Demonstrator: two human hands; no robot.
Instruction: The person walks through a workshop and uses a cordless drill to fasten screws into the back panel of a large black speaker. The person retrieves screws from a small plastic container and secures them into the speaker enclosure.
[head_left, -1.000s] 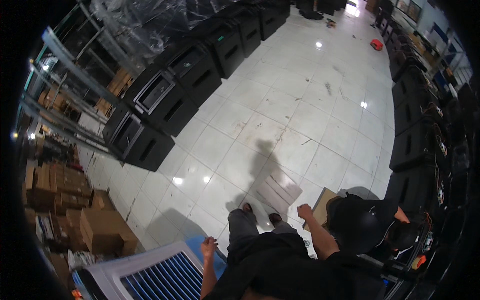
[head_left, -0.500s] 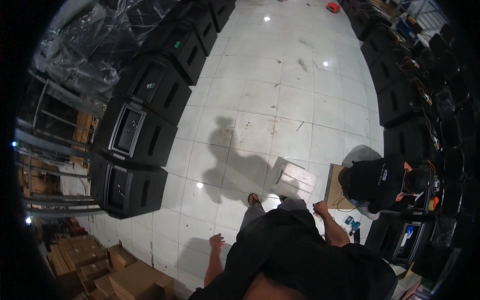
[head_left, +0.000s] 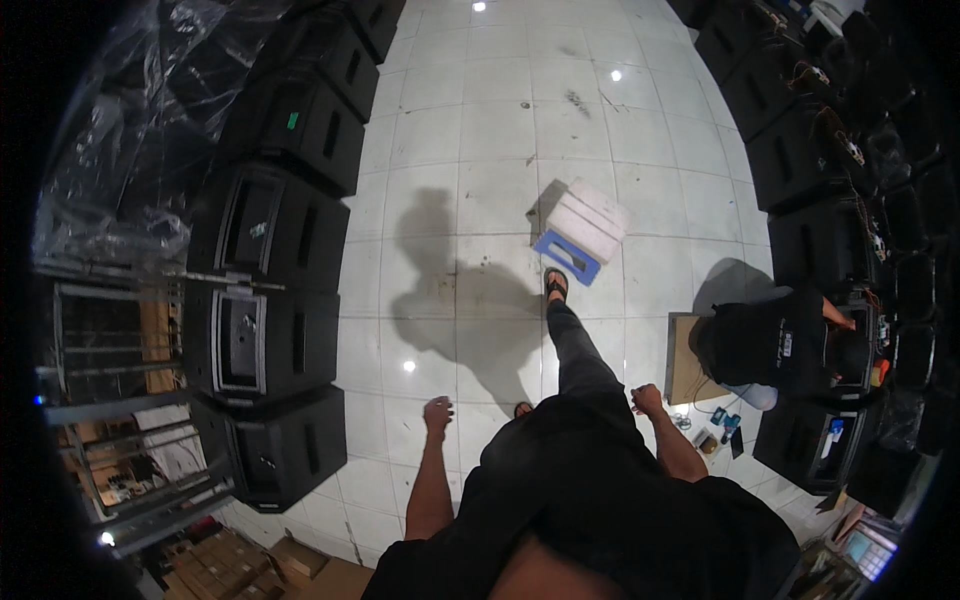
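Hanging left of the white grooved block (head_left: 590, 215) and nearer the wearer, the left hand (head_left: 437, 414) is loosely curled; the right hand (head_left: 647, 400), right of the block and also nearer, has its fingers bent in. The block lies on the tiled floor beyond both hands, its grooves slanting from upper left to lower right. Against its near side, a blue frame (head_left: 543, 244) has its long axis along that same slant. Left of the block, a black cabinet (head_left: 275, 360) has small pale hardware in its recess. Far nearer-left, cardboard boxes (head_left: 225, 570) hide their contents. Nearer-right of the block, another black cabinet (head_left: 785, 440) holds a blue-and-white item (head_left: 833, 436) in its opening.
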